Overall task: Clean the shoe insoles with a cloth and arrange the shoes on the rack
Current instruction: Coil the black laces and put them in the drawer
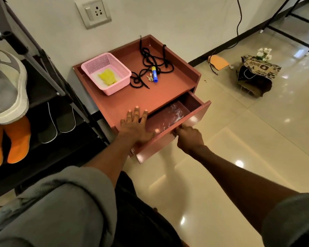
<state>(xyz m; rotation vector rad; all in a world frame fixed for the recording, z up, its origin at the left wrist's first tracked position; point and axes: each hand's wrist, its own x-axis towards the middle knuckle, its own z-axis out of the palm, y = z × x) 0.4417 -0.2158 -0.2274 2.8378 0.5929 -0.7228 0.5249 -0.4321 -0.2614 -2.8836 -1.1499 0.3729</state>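
Print covers the paper bag (261, 69) lying on the floor (257, 139) near the wall, newspaper-style with bold letters, but none of it can be made out into words. The blue glue stick (154, 74) on the desk (150, 97) carries a label too small to read.

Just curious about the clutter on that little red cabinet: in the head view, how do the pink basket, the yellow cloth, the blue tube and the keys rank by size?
Largest to smallest:
pink basket
yellow cloth
blue tube
keys
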